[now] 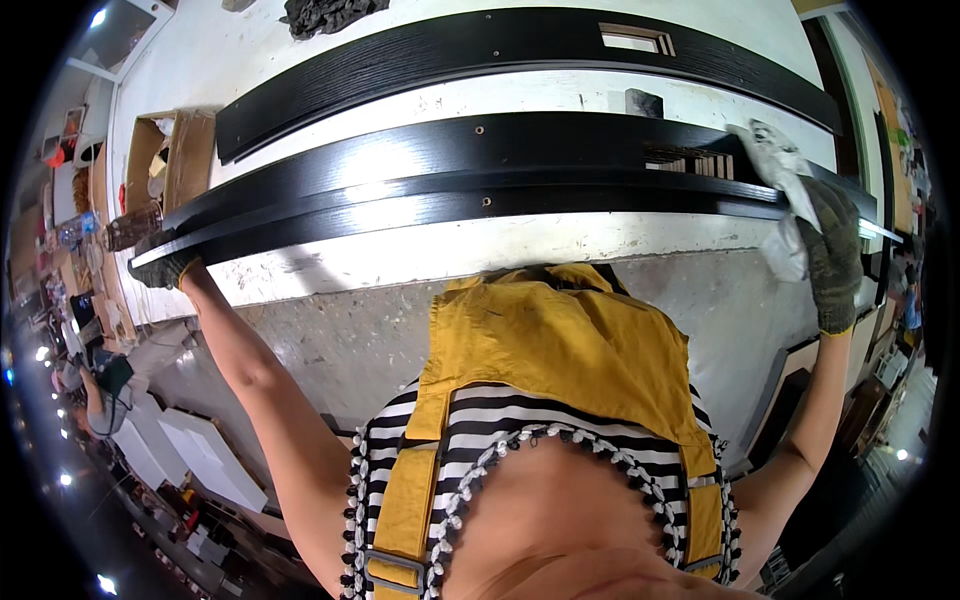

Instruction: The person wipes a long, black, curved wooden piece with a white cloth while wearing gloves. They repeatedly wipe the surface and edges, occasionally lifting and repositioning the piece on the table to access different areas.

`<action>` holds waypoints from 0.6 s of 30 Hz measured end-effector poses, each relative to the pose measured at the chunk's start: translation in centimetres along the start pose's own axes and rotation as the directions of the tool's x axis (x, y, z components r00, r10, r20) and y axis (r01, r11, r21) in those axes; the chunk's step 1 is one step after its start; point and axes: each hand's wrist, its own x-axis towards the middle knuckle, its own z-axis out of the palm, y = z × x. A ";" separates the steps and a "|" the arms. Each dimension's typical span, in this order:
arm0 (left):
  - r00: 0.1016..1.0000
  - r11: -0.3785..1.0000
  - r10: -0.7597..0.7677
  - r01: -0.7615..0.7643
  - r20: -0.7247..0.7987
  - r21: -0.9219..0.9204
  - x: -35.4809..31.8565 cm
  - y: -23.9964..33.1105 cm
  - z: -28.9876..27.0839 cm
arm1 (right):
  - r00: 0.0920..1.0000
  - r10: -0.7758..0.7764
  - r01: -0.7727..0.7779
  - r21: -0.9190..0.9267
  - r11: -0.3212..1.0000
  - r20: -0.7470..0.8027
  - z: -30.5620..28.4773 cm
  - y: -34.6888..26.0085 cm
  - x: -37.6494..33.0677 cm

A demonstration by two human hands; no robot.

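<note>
Wiping looks underway. Left hand, gloved, clenched on left end of long black panel across the white workbench. Right hand, gloved, grips a pale rag at panel's right end; next pass prob. needs steady bracing. 2nd black panel lies behind; cardboard box beyond panel's left end.

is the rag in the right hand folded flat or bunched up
Bunched up. The white rag is crumpled in the gloved right hand, with loose wrinkled ends above and below the grip, pressed against the long black wooden panel.
</note>
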 end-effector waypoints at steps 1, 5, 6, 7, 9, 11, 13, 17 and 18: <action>0.994 0.966 0.085 -0.099 0.069 0.238 -0.1 -1.9 0.7 | 0.988 -0.153 0.153 -0.002 0.988 -0.012 0.4 -1.8 2.3; 0.984 0.896 0.078 -0.140 0.161 0.421 0.3 0.6 1.4 | 0.935 -0.347 0.344 0.055 0.937 0.065 1.6 -4.1 7.4; 0.983 0.891 0.058 -0.130 0.175 0.434 0.6 1.5 0.9 | 0.913 -0.402 0.404 -0.004 0.915 0.073 2.1 -4.5 8.4; 0.988 0.906 0.051 -0.108 0.147 0.408 0.3 1.0 0.8 | 0.908 -0.404 0.399 0.063 0.915 0.108 2.5 -5.7 9.9; 0.999 0.975 0.033 -0.040 0.038 0.218 -0.6 0.1 0.8 | 0.930 -0.343 0.322 0.159 0.933 0.132 3.2 -9.1 12.3; 0.993 0.881 0.050 -0.095 0.109 0.463 0.4 4.1 -1.2 | 0.953 -0.252 0.154 0.448 0.881 0.168 3.9 -12.0 13.9; 0.998 0.984 0.021 -0.009 -0.066 0.177 -0.6 2.3 -0.4 | 0.798 -0.602 0.562 0.340 0.754 0.015 5.7 -12.9 16.6; 0.986 0.994 -0.092 0.082 -0.137 -0.077 -1.3 0.8 2.2 | 0.654 -0.732 0.750 0.280 0.598 -0.189 7.4 -18.5 20.8; 0.990 0.993 -0.119 0.117 -0.081 -0.026 -1.0 1.8 1.7 | 0.623 -0.760 0.780 0.217 0.587 -0.186 7.9 -20.3 21.7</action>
